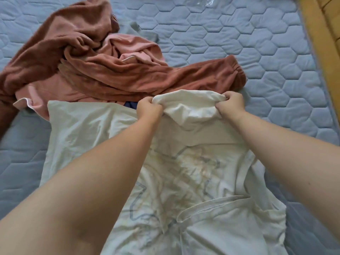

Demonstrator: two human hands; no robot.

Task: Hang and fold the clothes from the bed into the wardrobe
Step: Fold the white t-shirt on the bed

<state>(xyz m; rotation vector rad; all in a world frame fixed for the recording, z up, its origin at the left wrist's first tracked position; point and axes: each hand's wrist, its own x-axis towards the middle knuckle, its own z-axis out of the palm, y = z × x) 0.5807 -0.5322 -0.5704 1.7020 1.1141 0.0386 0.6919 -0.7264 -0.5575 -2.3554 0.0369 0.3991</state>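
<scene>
while both arms reach out over the bed, the left hand [149,107] and the right hand [230,103] each curl tight around a bunched edge of a white t-shirt [88,129]. there is one fist at either end of a raised fold, which sags between them just above the rest of the cloth. the shirt lies spread over the near and middle part of the bed. its far-left corner is flat and smooth, and its near part is creased and carries a faded print [184,173] of grey-blue lines and yellowish marks. a small dark blue patch [131,105] shows just beyond the shirt's far edge, beside the left hand; what it is cannot be told. past the hands, touching the shirt's far edge, a rust-brown fleece garment [73,43] sprawls in a heap across the far left. one long cuffed part [220,74] stretches to the right just beyond the raised fold. a pink garment [132,50] is tangled in the heap, with another pink corner showing at the left by the shirt. a scrap of grey cloth [145,33] lies just beyond the pink. all rest on a blue-grey quilted bed cover [257,43] stitched in hexagons. a wooden frame [323,34] runs along the far right, and a bit of clear plastic [211,1] lies at the far edge.
</scene>
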